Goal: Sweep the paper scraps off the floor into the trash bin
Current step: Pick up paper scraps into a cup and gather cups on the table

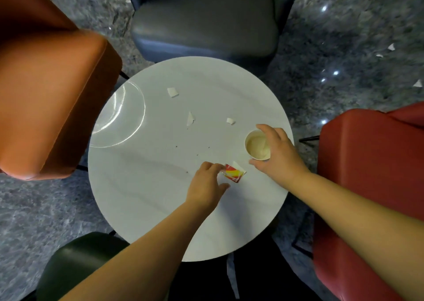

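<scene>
Nearest, the left hand (207,183) is pinching the red-and-yellow wrapper (234,172) at its corner; so thin a hold is likely risking a slip. Beside it, the right hand (276,150) is curling half-open around the paper cup (258,144), which is looking empty and could tip if nudged. Farther across the round table (146,186), three white scraps (190,118) are lying apart. Beyond, paper scraps (391,47) are waiting on the floor (321,48), chairs are crowding any sweep, and no trash bin is showing.
</scene>
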Tool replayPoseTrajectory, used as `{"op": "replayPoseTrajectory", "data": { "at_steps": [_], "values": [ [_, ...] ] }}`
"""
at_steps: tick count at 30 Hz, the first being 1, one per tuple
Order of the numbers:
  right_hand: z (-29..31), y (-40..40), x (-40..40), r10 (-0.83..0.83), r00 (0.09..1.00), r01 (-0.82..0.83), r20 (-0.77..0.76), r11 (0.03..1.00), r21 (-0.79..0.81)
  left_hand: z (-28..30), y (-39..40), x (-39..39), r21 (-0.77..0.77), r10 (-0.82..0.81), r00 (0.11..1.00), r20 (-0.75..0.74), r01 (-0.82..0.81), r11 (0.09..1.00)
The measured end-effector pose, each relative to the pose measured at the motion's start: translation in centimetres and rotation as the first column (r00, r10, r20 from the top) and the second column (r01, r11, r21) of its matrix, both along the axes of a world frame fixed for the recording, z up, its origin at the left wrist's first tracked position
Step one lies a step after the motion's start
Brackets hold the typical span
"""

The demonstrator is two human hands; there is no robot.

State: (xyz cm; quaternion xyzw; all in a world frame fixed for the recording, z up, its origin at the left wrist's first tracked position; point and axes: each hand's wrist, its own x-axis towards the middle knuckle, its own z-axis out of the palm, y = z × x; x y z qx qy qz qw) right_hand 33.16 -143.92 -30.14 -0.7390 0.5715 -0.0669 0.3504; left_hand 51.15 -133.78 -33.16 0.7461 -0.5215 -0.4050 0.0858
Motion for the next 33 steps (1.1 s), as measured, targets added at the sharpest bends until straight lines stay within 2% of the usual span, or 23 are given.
{"op": "replayPoseTrajectory", "data": {
  "at_steps": [4, 7, 10, 14, 20, 25, 28, 30, 33],
  "values": [
    [-1.0, 0.2, -1.6, -0.006, 1.0, 0.006, -0.002, 1.0, -0.008, -2.2, -1.0, -1.6, -0.089, -0.089, 0.984, 0.151, 0.103, 0.991],
    [-1.5, 0.3, -2.1, -0.01, 1.0, 0.01, 0.003, 1.0, -0.009, -3.5, -1.8, -1.4, -0.141, -0.252, 0.931, 0.264, 0.296, 0.945],
    [-1.8, 0.5, -2.4, 0.006, 1.0, -0.006, 0.001, 1.0, -0.011, -4.1, -2.5, -1.0, -0.177, -0.37, 0.888, 0.274, 0.425, 0.888],
    [-2.2, 0.7, -2.5, 0.015, 1.0, -0.015, 0.006, 1.0, -0.011, -4.4, -3.1, -1.1, -0.173, -0.403, 0.857, 0.322, 0.471, 0.865],
    [-2.5, 1.0, -2.2, 0.031, 1.0, -0.031, -0.002, 0.999, -0.018, -4.5, -3.9, -0.8, -0.068, -0.244, 0.945, 0.22, 0.264, 0.962],
    [-2.7, 1.2, -2.0, 0.028, 1.0, -0.028, -0.006, 1.0, -0.012, -4.7, -3.6, -0.5, -0.041, -0.141, 0.98, 0.139, 0.148, 0.988],
    [-2.6, 1.4, -1.7, 0.029, 1.0, -0.029, -0.011, 1.0, 0.005, -4.0, -3.5, 0.0, -0.048, 0.015, 0.999, 0.047, -0.013, 0.999],
    [-2.4, 1.4, -1.4, 0.025, 1.0, -0.025, -0.003, 0.999, 0.021, -2.8, -3.7, 0.3, -0.081, 0.193, 0.98, -0.047, -0.197, 0.977],
    [-2.2, 1.5, -0.3, 0.031, 1.0, -0.031, 0.004, 0.999, 0.039, -0.3, -4.3, 0.3, -0.113, 0.447, 0.855, -0.264, -0.488, 0.865]
  ]
}}
